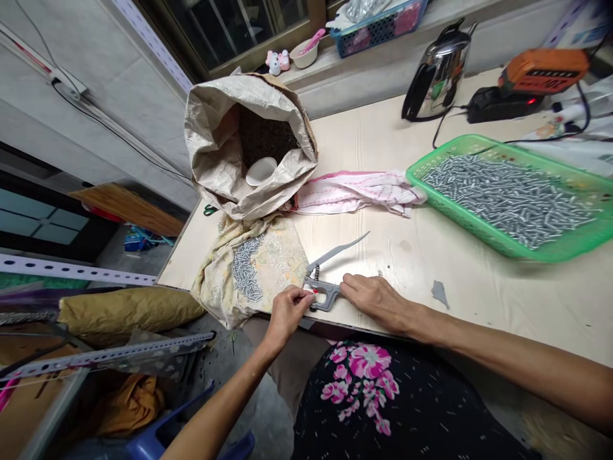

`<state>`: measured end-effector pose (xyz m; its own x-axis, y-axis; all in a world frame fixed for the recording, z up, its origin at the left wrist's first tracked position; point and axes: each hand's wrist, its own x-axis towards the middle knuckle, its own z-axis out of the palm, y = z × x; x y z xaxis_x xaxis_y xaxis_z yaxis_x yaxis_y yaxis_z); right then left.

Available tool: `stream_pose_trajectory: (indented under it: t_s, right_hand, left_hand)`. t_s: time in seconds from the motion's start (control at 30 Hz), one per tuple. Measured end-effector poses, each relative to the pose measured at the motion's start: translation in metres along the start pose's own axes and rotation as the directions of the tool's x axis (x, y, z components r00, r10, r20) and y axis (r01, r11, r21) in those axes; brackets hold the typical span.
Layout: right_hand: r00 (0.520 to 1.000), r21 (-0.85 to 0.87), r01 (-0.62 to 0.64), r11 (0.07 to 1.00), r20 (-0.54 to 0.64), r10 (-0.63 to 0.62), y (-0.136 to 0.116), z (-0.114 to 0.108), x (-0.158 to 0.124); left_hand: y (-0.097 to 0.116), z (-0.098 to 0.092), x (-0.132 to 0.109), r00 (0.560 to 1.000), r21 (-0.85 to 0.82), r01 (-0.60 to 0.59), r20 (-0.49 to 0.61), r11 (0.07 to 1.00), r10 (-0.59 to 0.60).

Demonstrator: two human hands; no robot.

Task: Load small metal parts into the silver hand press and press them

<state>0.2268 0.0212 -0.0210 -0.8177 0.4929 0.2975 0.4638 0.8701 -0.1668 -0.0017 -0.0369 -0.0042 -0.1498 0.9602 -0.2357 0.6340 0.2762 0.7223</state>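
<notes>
Flowered garment [368, 396] — table edge [347, 326] — right hand [376, 298] grips grey tool [331, 290], tabletop [402, 262] beyond.

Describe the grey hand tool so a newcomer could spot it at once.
On the pale table, look along the near edge, just right of the patterned cloth. The grey hand tool sits there between the left hand and the right hand. Its long, slim lever splays out, setting it apart from the small grey scrap further right.
</notes>
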Motion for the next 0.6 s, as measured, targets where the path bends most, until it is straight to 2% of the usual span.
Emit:
stream_pose_trajectory:
  t_s: [0.1, 0.3, 0.43, 0.6]
  right_hand:
    - [0.997, 0.077, -0.058, 0.995, 0.058, 0.054, 0.002, 0.008, -0.004]
    - [0.987, 0.152, -0.117, 0.981, 0.124, 0.099, 0.003, 0.018, -0.008]
    - [0.972, 0.176, -0.145, 0.974, 0.208, 0.107, 0.001, 0.012, -0.006]
    - [0.956, 0.194, -0.182, 0.964, 0.265, 0.127, 0.0, 0.002, -0.005]
  left_hand:
    - [0.003, -0.003, 0.005, 0.995, 0.058, 0.065, 0.072, 0.996, -0.07]
    - [0.01, -0.006, 0.013, 0.939, -0.011, 0.25, 0.248, 0.968, -0.24]
    - [0.013, -0.007, 0.016, 0.915, -0.015, 0.291, 0.294, 0.956, -0.274]
    - [0.01, -0.006, 0.016, 0.917, 0.002, 0.281, 0.295, 0.96, -0.269]
